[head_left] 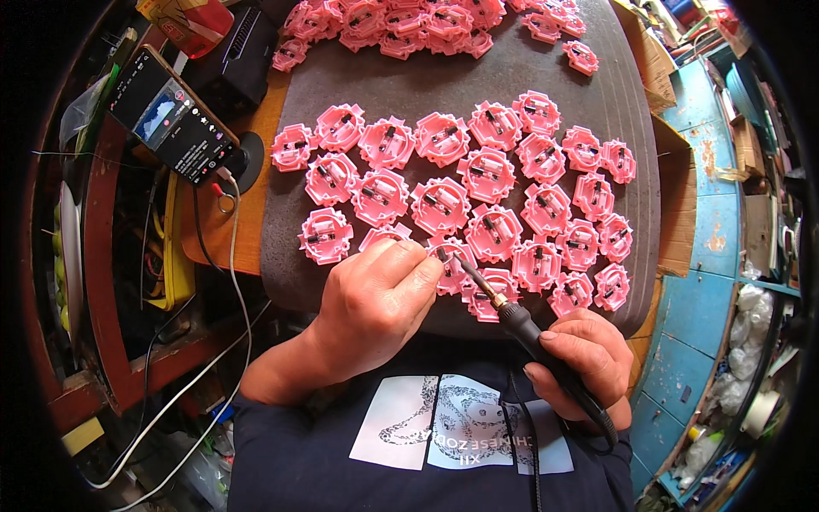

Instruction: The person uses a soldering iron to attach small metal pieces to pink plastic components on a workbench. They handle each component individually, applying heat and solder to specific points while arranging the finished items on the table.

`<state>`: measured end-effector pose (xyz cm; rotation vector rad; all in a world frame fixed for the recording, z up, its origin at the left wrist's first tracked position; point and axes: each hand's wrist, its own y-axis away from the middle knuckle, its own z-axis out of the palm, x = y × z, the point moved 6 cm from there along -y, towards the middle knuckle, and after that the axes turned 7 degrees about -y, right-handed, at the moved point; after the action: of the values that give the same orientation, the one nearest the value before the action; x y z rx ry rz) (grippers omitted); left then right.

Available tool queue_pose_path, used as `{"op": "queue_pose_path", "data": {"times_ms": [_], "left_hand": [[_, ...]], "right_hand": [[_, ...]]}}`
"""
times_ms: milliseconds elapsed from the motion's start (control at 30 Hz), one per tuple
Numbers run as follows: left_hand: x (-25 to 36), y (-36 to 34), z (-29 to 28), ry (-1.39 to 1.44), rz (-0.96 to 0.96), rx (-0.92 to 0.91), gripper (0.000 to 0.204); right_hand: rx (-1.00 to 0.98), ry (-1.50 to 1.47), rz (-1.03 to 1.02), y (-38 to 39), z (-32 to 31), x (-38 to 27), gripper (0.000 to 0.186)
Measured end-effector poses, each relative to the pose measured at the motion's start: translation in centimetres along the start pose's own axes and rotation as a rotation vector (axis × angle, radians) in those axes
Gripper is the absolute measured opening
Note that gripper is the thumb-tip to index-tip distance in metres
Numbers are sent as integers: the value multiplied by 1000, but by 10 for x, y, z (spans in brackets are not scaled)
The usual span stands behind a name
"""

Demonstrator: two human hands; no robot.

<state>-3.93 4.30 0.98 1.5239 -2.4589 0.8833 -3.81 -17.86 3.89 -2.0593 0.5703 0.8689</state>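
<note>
Black soldering iron [512, 320] tip touches pink part [450, 260] (flat).

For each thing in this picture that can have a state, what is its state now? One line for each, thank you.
Left hand: fingers closed, pressing on a pink part.
Right hand: closed around the soldering iron.
Soldering iron: held, tip down at a pink part.
Pink plastic parts: laid flat, close together on the grey mat.
Phone: screen lit, cable plugged in.
</note>
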Motion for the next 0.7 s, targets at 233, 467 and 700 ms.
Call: {"op": "queue_pose_path", "data": {"times_ms": [233,467,700], "left_hand": [[-2,5,-4,82,-44,25,30],[-3,12,-10,120,-6,38,31],[-1,14,-10,65,14,-4,31]], "right_hand": [[20,7,-8,0,-1,0,42],[0,-8,10,6,-6,-5,42],[-25,-18,-3,4,-2,-6,43]]}}
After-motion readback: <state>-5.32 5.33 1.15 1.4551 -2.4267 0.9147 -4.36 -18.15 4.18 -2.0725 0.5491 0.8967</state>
